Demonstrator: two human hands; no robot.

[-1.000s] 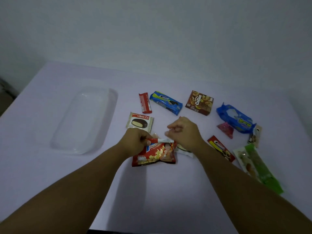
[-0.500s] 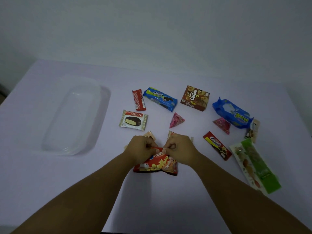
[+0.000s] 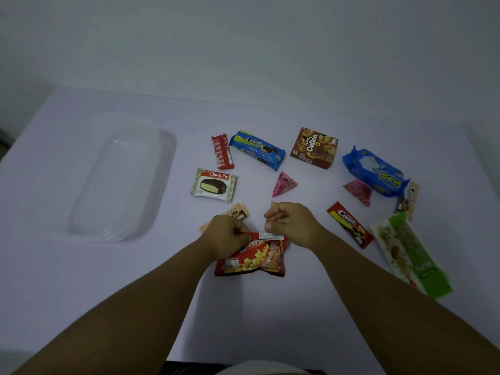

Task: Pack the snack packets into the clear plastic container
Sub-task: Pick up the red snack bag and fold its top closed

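Both hands are on the red potato snack bag (image 3: 254, 257) at lower centre of the frame. The left hand (image 3: 226, 235) pinches its top left corner, and the right hand (image 3: 290, 223) has its fingers curled at the top right edge, though I can't tell if it's actually gripping. The clear plastic container (image 3: 89, 212) sits well apart to the upper left with its long axis running up the frame, so the left hand's nearer, I'd guess.

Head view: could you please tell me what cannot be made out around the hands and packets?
- Tan packet: half hidden under the left hand.
- Packet behind the right hand: only a corner shows.
- Potato snack packet: top left corner covered by the left hand.
- Clear plastic container: far rim blends into the table.
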